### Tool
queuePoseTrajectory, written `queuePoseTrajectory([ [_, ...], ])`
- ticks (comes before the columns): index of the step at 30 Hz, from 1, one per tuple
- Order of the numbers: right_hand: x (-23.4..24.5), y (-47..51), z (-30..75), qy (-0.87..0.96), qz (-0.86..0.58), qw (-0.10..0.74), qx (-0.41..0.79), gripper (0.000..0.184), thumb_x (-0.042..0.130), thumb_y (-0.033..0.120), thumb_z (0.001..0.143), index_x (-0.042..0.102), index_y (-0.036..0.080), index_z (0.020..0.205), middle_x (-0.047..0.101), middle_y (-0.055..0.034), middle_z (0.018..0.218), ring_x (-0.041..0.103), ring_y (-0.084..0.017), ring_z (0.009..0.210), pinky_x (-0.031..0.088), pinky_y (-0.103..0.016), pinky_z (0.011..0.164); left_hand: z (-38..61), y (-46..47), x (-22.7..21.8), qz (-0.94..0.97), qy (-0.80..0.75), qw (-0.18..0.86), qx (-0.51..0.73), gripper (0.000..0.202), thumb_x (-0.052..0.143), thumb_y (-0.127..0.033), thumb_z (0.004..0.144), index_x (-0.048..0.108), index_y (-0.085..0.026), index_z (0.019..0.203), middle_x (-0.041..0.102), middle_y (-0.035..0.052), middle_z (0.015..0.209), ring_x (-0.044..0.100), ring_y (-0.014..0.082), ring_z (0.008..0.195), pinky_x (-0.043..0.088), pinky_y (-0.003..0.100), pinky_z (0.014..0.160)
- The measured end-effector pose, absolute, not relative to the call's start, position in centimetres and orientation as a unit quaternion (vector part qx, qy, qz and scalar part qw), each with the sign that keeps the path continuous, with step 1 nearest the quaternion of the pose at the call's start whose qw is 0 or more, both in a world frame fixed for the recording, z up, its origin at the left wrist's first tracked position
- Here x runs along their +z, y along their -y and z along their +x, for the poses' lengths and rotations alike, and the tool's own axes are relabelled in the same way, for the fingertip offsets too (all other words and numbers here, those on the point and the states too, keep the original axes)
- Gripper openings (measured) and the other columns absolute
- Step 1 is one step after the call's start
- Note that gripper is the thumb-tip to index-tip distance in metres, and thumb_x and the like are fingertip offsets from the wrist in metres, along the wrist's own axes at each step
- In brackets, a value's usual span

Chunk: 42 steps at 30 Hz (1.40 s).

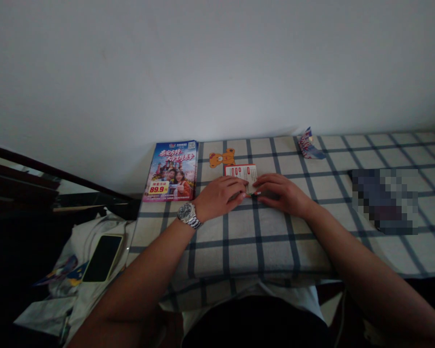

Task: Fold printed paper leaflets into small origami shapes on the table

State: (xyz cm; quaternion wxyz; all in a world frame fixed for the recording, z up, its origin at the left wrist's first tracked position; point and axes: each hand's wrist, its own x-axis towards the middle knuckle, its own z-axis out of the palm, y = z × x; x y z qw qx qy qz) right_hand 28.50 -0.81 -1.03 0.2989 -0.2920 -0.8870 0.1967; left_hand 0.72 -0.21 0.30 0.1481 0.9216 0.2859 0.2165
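A small folded leaflet (243, 171), white with red labels and a red edge, lies on the checked tablecloth in front of me. My left hand (221, 195), with a metal watch on its wrist, rests over its left side, fingers curled and pressing on it. From the right, my right hand (281, 193) pinches the near right edge of the paper between thumb and fingers. Both sets of fingertips almost meet at that edge, and they hide its lower part. Just behind the leaflet is a brown bear cut-out (221, 158).
A stack of colourful flyers (172, 171) lies left on the tablecloth (235, 246). A crumpled printed paper (310, 145) stands near the wall. A pixelated dark item (379, 200) is at right. Lower left, a phone (103, 258) rests on white bags (79, 304).
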Motion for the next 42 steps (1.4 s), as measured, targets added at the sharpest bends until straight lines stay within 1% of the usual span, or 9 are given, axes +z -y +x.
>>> queuePoseTrajectory([
  [2, -1.1, 0.8, 28.3, 0.881, -0.3, 0.309, 0.198, 0.008, 0.067, 0.028, 0.1, 0.072, 0.026, 0.105, 0.076, -0.0093, 0.119, 0.069, -0.028, 0.119, 0.056, -0.051, 0.104, 0.7, 0.2, 0.4, 0.921, -0.285, 0.155, 0.216, 0.021, 0.051, -0.034, 0.108, 0.066, -0.02, 0.106, 0.073, 0.0059, 0.128, 0.067, 0.023, 0.12, 0.052, 0.043, 0.105],
  [8, -0.9, 0.8, 28.1, 0.862, -0.313, 0.329, 0.224, 0.006, 0.065, 0.027, 0.101, 0.07, 0.024, 0.1, 0.078, -0.0088, 0.112, 0.072, -0.027, 0.114, 0.059, -0.046, 0.099, 0.2, 0.4, 1.1, 0.919, -0.284, 0.165, 0.218, 0.029, 0.061, -0.049, 0.102, 0.065, -0.021, 0.104, 0.07, 0.0079, 0.133, 0.065, 0.0261, 0.124, 0.052, 0.046, 0.107],
  [12, -0.9, 1.0, 28.3, 0.856, -0.334, 0.319, 0.23, 0.011, 0.065, 0.028, 0.101, 0.071, 0.025, 0.109, 0.079, -0.0089, 0.112, 0.072, -0.028, 0.117, 0.058, -0.048, 0.103, -0.1, 0.2, 0.8, 0.915, -0.301, 0.15, 0.224, 0.022, 0.063, -0.043, 0.102, 0.067, -0.021, 0.106, 0.07, 0.0074, 0.133, 0.065, 0.0253, 0.124, 0.054, 0.045, 0.106],
  [17, -0.9, 1.3, 28.3, 0.841, -0.368, 0.324, 0.231, 0.013, 0.065, 0.033, 0.1, 0.071, 0.024, 0.108, 0.078, -0.0099, 0.116, 0.074, -0.028, 0.112, 0.059, -0.047, 0.1, -0.1, 0.0, 0.2, 0.912, -0.315, 0.136, 0.226, 0.022, 0.054, -0.036, 0.107, 0.068, -0.021, 0.114, 0.075, 0.0063, 0.119, 0.07, 0.0223, 0.114, 0.058, 0.041, 0.098],
  [24, -0.5, 1.8, 27.9, 0.814, -0.419, 0.326, 0.235, 0.015, 0.062, 0.037, 0.102, 0.069, 0.025, 0.105, 0.079, -0.0056, 0.1, 0.075, -0.023, 0.089, 0.06, -0.038, 0.082, 0.1, 0.4, 0.2, 0.901, -0.352, 0.116, 0.225, 0.027, 0.053, -0.039, 0.107, 0.068, -0.021, 0.12, 0.075, 0.0073, 0.118, 0.073, 0.0223, 0.102, 0.06, 0.038, 0.088],
  [28, -0.5, 1.9, 27.4, 0.806, -0.442, 0.317, 0.232, 0.017, 0.059, 0.039, 0.103, 0.068, 0.025, 0.104, 0.078, -0.0043, 0.093, 0.073, -0.022, 0.08, 0.058, -0.036, 0.074, 0.3, 0.5, 0.1, 0.885, -0.381, 0.131, 0.232, 0.028, 0.059, -0.039, 0.104, 0.065, -0.022, 0.125, 0.072, 0.0067, 0.128, 0.073, 0.0224, 0.106, 0.06, 0.037, 0.089],
  [32, -0.9, 1.5, 27.6, 0.82, -0.433, 0.319, 0.197, 0.02, 0.066, 0.043, 0.099, 0.068, 0.024, 0.104, 0.077, -0.0075, 0.097, 0.072, -0.025, 0.087, 0.058, -0.038, 0.079, 0.5, 0.3, 0.1, 0.876, -0.385, 0.157, 0.244, 0.023, 0.06, -0.036, 0.103, 0.065, -0.022, 0.121, 0.07, 0.0053, 0.127, 0.071, 0.0212, 0.11, 0.06, 0.035, 0.092],
  [36, -1.2, 1.3, 27.9, 0.827, -0.428, 0.313, 0.186, 0.019, 0.071, 0.043, 0.096, 0.068, 0.025, 0.101, 0.075, -0.0064, 0.093, 0.071, -0.025, 0.084, 0.057, -0.037, 0.076, 0.7, 0.3, 0.2, 0.869, -0.393, 0.17, 0.249, 0.021, 0.06, -0.034, 0.103, 0.065, -0.022, 0.119, 0.07, 0.006, 0.124, 0.07, 0.0216, 0.109, 0.059, 0.037, 0.095],
  [42, -1.0, 1.3, 27.3, 0.805, -0.461, 0.311, 0.208, 0.015, 0.066, 0.038, 0.099, 0.068, 0.023, 0.098, 0.076, -0.0046, 0.088, 0.07, -0.021, 0.076, 0.054, -0.034, 0.069, 0.9, 0.1, 0.2, 0.864, -0.386, 0.165, 0.279, 0.023, 0.061, -0.027, 0.103, 0.063, -0.021, 0.124, 0.065, 0.0075, 0.125, 0.065, 0.0224, 0.117, 0.056, 0.041, 0.104],
])
